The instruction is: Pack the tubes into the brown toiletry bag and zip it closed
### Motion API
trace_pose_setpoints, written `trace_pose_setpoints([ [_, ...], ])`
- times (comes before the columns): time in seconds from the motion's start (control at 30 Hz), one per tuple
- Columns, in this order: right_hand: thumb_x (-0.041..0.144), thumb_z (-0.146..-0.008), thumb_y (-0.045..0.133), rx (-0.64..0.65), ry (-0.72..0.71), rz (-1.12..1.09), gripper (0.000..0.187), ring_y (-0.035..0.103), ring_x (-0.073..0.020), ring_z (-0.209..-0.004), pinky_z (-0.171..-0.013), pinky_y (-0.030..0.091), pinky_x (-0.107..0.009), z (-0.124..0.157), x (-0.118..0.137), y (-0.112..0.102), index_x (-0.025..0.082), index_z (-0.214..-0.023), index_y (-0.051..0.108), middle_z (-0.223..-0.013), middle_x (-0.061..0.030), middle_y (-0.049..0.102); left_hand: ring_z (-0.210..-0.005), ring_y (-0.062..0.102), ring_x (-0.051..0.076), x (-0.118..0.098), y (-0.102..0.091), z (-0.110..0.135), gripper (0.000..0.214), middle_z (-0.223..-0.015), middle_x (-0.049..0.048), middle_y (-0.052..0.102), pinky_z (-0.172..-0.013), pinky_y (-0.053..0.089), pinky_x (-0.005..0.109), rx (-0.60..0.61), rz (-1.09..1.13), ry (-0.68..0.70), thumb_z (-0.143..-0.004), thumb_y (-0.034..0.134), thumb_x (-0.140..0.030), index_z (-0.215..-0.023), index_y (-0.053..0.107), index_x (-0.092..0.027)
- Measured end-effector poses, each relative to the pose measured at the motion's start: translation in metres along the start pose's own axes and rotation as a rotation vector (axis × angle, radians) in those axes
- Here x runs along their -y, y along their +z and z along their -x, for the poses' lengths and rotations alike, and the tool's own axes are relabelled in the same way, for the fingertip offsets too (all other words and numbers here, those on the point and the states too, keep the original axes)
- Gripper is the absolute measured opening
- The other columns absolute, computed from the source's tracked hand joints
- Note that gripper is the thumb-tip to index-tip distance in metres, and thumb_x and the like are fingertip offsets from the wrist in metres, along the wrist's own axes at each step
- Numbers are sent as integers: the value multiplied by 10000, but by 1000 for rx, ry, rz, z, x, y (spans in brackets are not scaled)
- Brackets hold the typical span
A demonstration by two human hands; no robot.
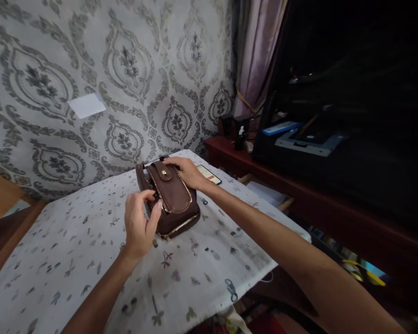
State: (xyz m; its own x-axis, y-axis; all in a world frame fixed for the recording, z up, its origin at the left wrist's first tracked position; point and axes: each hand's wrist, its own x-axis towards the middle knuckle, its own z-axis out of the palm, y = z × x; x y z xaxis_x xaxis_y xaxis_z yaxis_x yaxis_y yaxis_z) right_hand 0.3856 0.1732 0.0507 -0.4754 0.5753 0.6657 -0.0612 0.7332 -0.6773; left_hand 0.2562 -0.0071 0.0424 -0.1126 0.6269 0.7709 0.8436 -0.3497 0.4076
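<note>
A small brown leather bag [176,195] with a snap-button strap and gold-toned zippers lies on the patterned white cloth. At the left side of its front pocket, my left hand [139,222] is curled, thumb and index finger bent toward each other by the zipper teeth. Whatever is between those fingertips is too small to make out. My right hand [186,171] grips the bag's upper right edge, with its fingertips over the top near the strap. The zipper along the front pocket looks parted on the left side. Beside the right wrist lies a phone [209,175] with a lit screen.
The white cloth [73,250] covers a table against a patterned wall. To the right stands a dark red cabinet [230,155] with a large black screen [351,83], a small bottle [240,139] and an open drawer [266,192]. A white paper [87,105] is on the wall.
</note>
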Motion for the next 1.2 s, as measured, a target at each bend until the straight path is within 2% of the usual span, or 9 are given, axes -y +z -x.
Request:
trace_pose_setpoints([
  [0.17,55,-766,538,-6,-8,34,368,648,-241,-1083,-995,444,-377,1,4,3,237,-984,772,-1081,-8,745,-607,553,124,-17,1,4,356,-735,-51,597,-617,447,241,173,38,-188,-868,623,-353,-1182,505,-232],
  [0.33,65,-815,514,-76,24,80,353,606,-245,-1197,-1057,415,-399,8,0,1,222,-1006,766,-1187,-53,713,-617,578,135,-22,4,1,332,-684,-59,593,-619,455,238,210,83,-267,-856,611,-347,-1158,524,-240],
  [0.47,116,-876,475,-173,67,47,352,607,-219,-1203,-1085,401,-409,23,-3,1,249,-1061,743,-1189,-31,717,-610,582,145,-21,8,2,326,-689,-49,612,-633,455,250,192,59,-262,-849,610,-342,-1152,545,-240],
  [0.6,205,-928,459,-205,91,2,332,569,-219,-1258,-1105,387,-412,44,1,2,250,-1137,712,-1284,-44,673,-590,591,148,-19,12,4,300,-688,-54,635,-627,429,252,174,-78,-199,-864,602,-341,-1146,557,-249],
  [0.73,359,-974,470,-228,106,4,330,509,-249,-1328,-1135,347,-437,66,9,2,237,-1199,679,-1381,-92,603,-601,618,157,-16,15,8,239,-724,-36,673,-609,393,251,156,-283,-57,-894,595,-317,-1118,581,-237],
  [0.83,442,-986,468,-220,93,17,359,457,-256,-1374,-1154,317,-449,79,13,2,252,-1214,671,-1425,-93,562,-609,628,168,-15,15,10,172,-728,-20,689,-587,369,256,172,-396,53,-930,563,-307,-1081,601,-236],
  [0.97,460,-992,458,-185,60,35,389,403,-262,-1414,-1174,292,-470,87,16,5,258,-1264,650,-1464,-96,523,-606,620,184,-17,14,9,111,-699,-5,682,-565,337,275,204,-514,141,-957,516,-291,-948,615,-243],
  [1.07,440,-1000,445,-170,40,70,397,375,-255,-1433,-1182,288,-475,86,18,8,274,-1317,616,-1480,-85,505,-603,606,194,-20,14,7,183,-644,5,643,-543,312,285,236,-564,172,-959,493,-268,-805,589,-246],
  [1.2,429,-1012,415,-156,32,114,417,338,-240,-1454,-1194,284,-461,87,19,11,266,-1354,588,-1480,-91,500,-639,612,215,-23,16,6,208,-672,29,648,-531,299,302,266,-586,211,-953,483,-222,-762,564,-239],
])
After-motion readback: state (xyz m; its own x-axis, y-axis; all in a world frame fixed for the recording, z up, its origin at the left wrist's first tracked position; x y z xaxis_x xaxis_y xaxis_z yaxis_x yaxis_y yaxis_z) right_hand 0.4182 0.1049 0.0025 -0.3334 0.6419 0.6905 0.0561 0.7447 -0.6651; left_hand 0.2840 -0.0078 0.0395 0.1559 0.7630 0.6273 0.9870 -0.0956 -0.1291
